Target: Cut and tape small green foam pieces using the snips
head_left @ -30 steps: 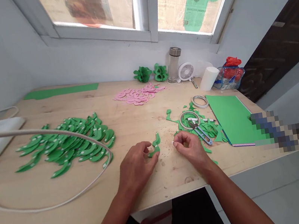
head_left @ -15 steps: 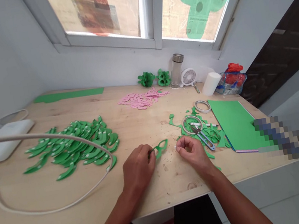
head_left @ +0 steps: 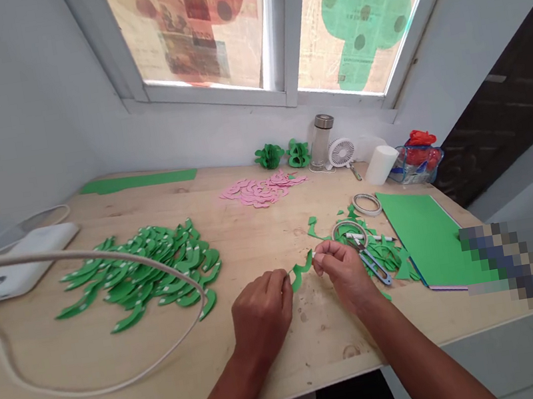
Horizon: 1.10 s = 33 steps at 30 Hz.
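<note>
A wavy green paper cutout [head_left: 302, 271] is pinched at its left end by my left hand [head_left: 263, 308], fingers closed. My right hand [head_left: 343, 271] is closed at the other end, its thumb and forefinger on a small white piece of tape [head_left: 313, 255] that meets the paper. Whether those fingertips also grip the paper, I cannot tell. Just right of that hand lie green paper scraps [head_left: 384, 254], with blue-handled thread snips [head_left: 374, 267], a white pen [head_left: 371, 237] and a roll of tape [head_left: 349, 232] on top.
A heap of green cutouts with white tabs [head_left: 155, 264] lies left, crossed by a white cable [head_left: 117, 250] from a white device [head_left: 18, 262]. Pink cutouts [head_left: 265, 189], green paper balls [head_left: 270, 156], a bottle [head_left: 322, 140] and a fan [head_left: 341, 152] stand farther back. Green sheets [head_left: 434, 233] lie right.
My hands have come together. The white piece in my right fingers, apart from the cutout before, is now at its right end, and the cutout has turned. The view has shifted slightly.
</note>
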Available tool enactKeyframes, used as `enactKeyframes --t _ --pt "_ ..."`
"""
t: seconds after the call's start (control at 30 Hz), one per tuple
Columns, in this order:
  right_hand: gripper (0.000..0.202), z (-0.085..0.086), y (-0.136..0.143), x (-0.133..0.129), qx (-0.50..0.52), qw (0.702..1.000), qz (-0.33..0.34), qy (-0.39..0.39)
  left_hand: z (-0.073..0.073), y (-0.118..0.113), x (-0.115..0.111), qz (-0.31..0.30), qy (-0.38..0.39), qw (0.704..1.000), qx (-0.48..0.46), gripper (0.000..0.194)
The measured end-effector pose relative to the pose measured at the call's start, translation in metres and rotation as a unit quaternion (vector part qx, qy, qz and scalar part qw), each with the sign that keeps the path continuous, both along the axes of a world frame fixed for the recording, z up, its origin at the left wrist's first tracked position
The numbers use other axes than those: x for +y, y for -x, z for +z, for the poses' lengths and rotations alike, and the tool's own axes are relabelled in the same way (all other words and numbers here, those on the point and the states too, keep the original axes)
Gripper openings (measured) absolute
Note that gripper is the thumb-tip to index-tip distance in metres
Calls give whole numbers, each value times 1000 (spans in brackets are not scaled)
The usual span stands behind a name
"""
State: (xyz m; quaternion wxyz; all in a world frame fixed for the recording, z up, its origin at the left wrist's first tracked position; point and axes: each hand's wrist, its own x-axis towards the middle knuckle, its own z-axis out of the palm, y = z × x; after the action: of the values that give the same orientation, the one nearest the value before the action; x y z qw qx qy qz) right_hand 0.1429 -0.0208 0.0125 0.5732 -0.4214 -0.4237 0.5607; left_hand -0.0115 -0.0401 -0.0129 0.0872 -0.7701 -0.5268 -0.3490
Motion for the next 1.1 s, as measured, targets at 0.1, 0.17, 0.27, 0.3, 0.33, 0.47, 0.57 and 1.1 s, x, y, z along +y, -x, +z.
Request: enactKeyframes --t 0.1,0.17,0.27,0.3,0.33,0.47,0.57,1.1 --pt "10 -1 8 8 19 1000 -4 3 1 -2 1 -15 26 999 -15 18" --pt "10 -1 11 13 28 1000 -7 3 2 -3 1 -31 66 996 -57 15" --pt "10 0 15 21 19 1000 -7 5 6 -4 5 -47 163 974 -152 9" --pt "10 1 16 23 14 1000 -3 2 8 -4 8 -49 202 959 -194 6" --pt "10 1 17 25 10 1000 3 -1 10 -5 12 -53 242 938 -243 5" --pt "8 -3 21 33 6 999 36 -32 20 -7 30 -112 386 800 -446 31" --pt "9 -8 22 37 8 997 67 -44 27 -6 43 -161 489 692 -506 33" --pt "13 -14 5 44 -69 993 -54 -79 8 -7 60 -121 476 659 -569 23"
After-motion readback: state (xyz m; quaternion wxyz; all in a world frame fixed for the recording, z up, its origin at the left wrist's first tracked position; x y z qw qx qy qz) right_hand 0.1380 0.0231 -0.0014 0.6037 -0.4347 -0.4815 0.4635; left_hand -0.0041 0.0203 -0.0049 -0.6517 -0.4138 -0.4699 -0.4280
